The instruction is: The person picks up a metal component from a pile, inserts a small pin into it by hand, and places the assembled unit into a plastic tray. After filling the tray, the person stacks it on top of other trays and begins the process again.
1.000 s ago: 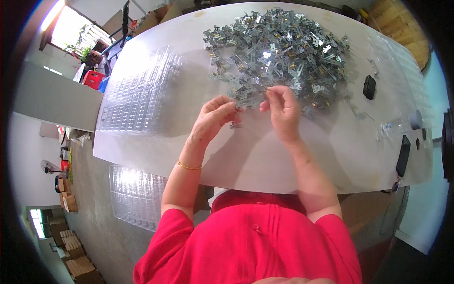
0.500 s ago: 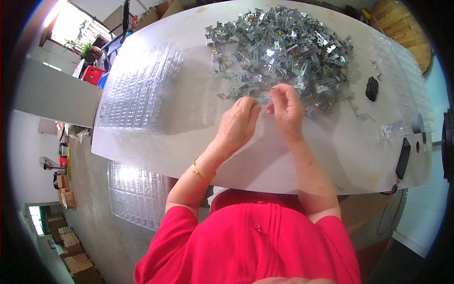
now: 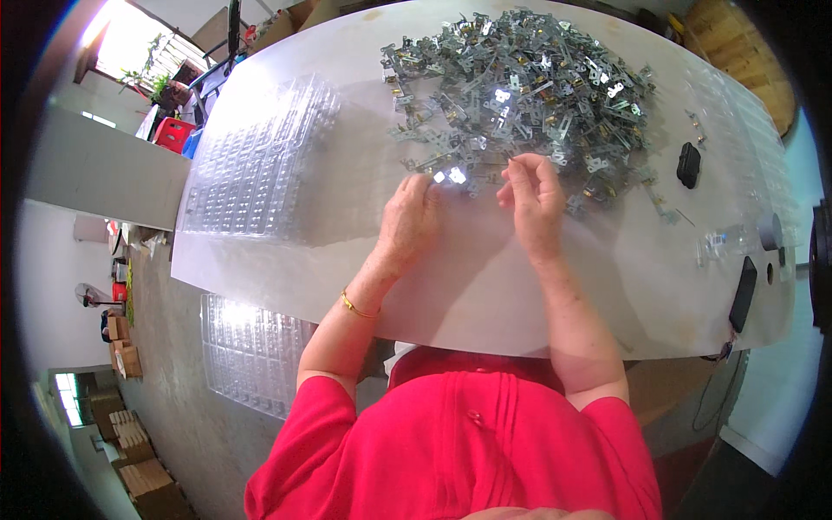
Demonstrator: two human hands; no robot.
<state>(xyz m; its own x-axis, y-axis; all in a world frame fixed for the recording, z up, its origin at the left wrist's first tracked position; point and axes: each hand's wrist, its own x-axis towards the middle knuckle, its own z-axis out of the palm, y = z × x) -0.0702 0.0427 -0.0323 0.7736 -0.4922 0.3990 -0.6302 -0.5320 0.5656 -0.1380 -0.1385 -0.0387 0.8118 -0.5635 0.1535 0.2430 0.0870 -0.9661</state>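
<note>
A large heap of small silvery metal brackets [image 3: 529, 95], some with brass-coloured bits, covers the far middle of the table. At its near edge my left hand [image 3: 407, 217] is closed, with a shiny small metal bracket [image 3: 452, 176] at its fingertips. A short gap to the right, my right hand [image 3: 536, 204] has thumb and forefinger pinched together beside the heap. Whatever that pinch holds is too small to make out.
Clear plastic trays [image 3: 256, 165] are stacked on the table's left, and another clear tray [image 3: 251, 355] lies lower, beyond the near edge. At the right are a black case [image 3: 688, 165], a clear bottle [image 3: 721, 244], a black phone-shaped object [image 3: 743, 295] and clear plastic sheeting [image 3: 754, 143].
My hands have moved apart: the left has gone left with the shiny bracket at its fingertips, the right slightly right. The whole view has shifted a little.
</note>
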